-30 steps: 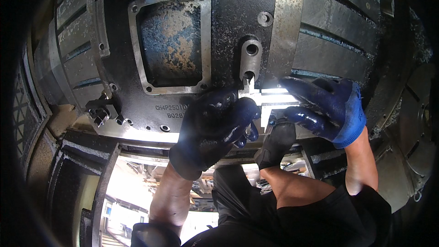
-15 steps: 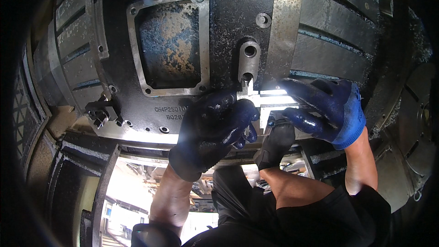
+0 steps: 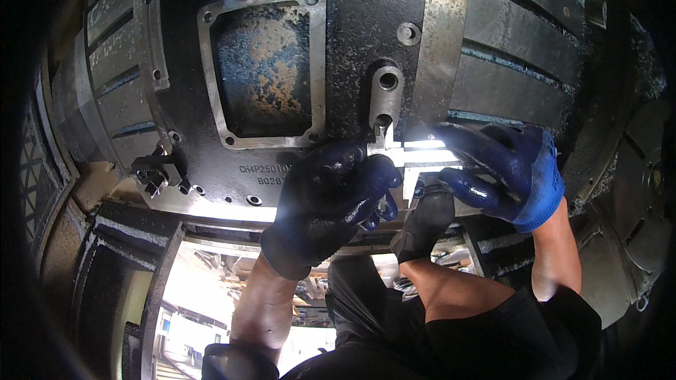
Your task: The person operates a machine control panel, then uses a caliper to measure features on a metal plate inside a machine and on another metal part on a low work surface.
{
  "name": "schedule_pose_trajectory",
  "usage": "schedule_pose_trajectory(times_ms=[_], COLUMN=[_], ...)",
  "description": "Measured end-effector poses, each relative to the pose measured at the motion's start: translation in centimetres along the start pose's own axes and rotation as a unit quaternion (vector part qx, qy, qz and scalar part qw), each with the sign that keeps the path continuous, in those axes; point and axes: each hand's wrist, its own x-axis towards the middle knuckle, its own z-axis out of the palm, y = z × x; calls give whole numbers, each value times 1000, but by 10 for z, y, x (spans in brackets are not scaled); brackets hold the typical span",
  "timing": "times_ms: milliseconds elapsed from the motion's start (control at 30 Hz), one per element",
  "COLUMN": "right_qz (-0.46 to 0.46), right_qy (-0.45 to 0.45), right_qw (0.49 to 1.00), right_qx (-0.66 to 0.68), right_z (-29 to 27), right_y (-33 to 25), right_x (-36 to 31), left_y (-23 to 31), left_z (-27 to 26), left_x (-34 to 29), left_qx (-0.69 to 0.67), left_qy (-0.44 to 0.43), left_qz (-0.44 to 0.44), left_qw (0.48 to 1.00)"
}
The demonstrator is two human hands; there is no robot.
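Observation:
A big black cast-metal housing (image 3: 352,42) fills the view. It carries a rectangular machined frame (image 3: 264,70) and an oblong boss with two holes (image 3: 386,95). A shiny metal caliper (image 3: 422,157) lies across the housing, its jaw tip at the boss's lower hole. My left hand (image 3: 331,197), in a dark blue glove, grips the caliper's left end just under the boss. My right hand (image 3: 500,172), in a brighter blue glove, pinches the caliper's beam farther right. The gloves hide much of the tool.
A bare steel band (image 3: 440,42) runs down the housing right of the boss. Ribbed sections (image 3: 521,63) flank it, and a small bracket with bolts (image 3: 158,176) sits at the lower left. Under the hands a bent leg (image 3: 451,295) shows, with a bright floor (image 3: 197,309) far below.

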Motion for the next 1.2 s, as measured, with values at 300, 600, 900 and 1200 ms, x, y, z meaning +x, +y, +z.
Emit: schedule_pose_trajectory(times_ms=[300, 600, 900, 1200], right_qz=[0, 9, 33, 0], right_qy=[9, -3, -10, 31], right_qw=[1000, 1000, 999, 999], right_qx=[-1, 7, 17, 7], right_z=[0, -1, -1, 5], right_y=[0, -3, -6, -5], right_x=[0, 0, -2, -2], left_y=[-2, 10, 15, 25], left_z=[2, 4, 9, 8], left_x=[0, -1, 0, 4], left_qx=[-23, 8, -29, 10], left_qy=[3, -13, 4, 2], left_qz=[23, 15, 17, -52], left_qw=[999, 1000, 999, 999])
